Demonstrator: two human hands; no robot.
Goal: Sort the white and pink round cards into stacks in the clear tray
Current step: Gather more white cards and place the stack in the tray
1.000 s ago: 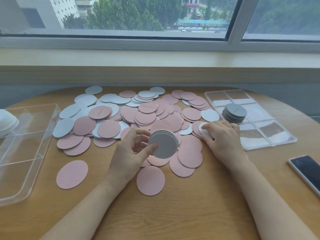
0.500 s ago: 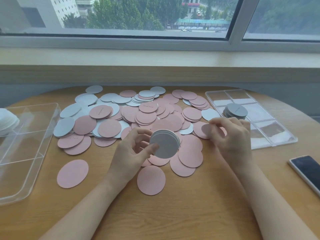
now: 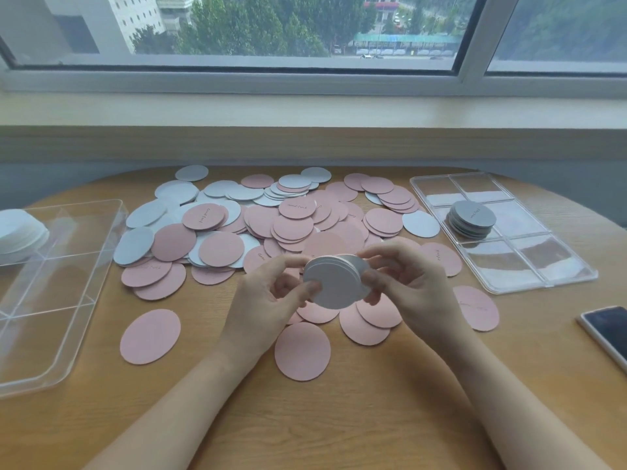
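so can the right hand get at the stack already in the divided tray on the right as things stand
Probably yes, once it lets go. The right hand is helping the left hand hold a white stack, but the stack in the divided tray lies open-topped with nothing between.

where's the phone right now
In the head view the phone lies at the far right edge of the table, partly cut off by the frame, nearer the person than the divided clear tray and right of the right hand.

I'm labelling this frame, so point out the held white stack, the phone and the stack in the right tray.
held stack [image 3: 334, 284], head view, front face.
phone [image 3: 610, 329], head view, screen.
tray stack [image 3: 472, 217], head view, top card.
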